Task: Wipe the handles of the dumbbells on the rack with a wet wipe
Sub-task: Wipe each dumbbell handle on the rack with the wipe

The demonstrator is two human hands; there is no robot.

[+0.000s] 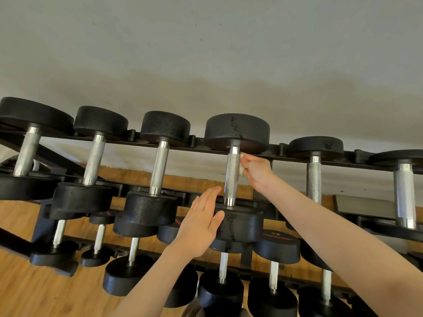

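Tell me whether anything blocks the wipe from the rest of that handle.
Nothing visible does. The right hand presses the wet wipe against the handle near its top; the left hand rests on the lower head, off the handle.

A pale grey wall [206,53] fills the far upper half, with a darker stain band just above the top row. Wooden floor [34,291] spreads near left and shows between the tiers. A grey panel [364,203] sits far right.
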